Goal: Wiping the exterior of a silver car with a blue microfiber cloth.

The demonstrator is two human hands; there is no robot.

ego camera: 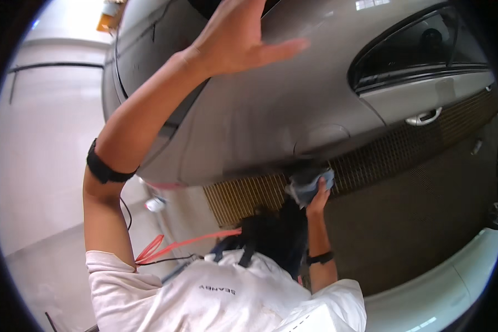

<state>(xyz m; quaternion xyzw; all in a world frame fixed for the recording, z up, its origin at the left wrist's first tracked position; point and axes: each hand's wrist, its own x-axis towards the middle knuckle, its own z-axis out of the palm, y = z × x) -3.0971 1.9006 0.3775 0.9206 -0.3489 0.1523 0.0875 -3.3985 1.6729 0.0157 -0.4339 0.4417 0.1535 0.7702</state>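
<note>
A grey car's body panel fills the upper middle. Over its rear part reaches my left hand, thumb spread, holding nothing that shows; its fingertips are cut off by the top edge, and whether it touches the car cannot be told. Lower right of centre, my right hand grips a bluish-grey cloth beside the car's lower side, just below the fuel flap. The cloth's far side lies in dark shadow, so contact with the car is unclear.
Under the car's side runs a slatted floor grate. A light-coloured car stands at the lower right. Pink-red ribbon and a thin black cable hang by my left side. The grey car's door handle projects at right.
</note>
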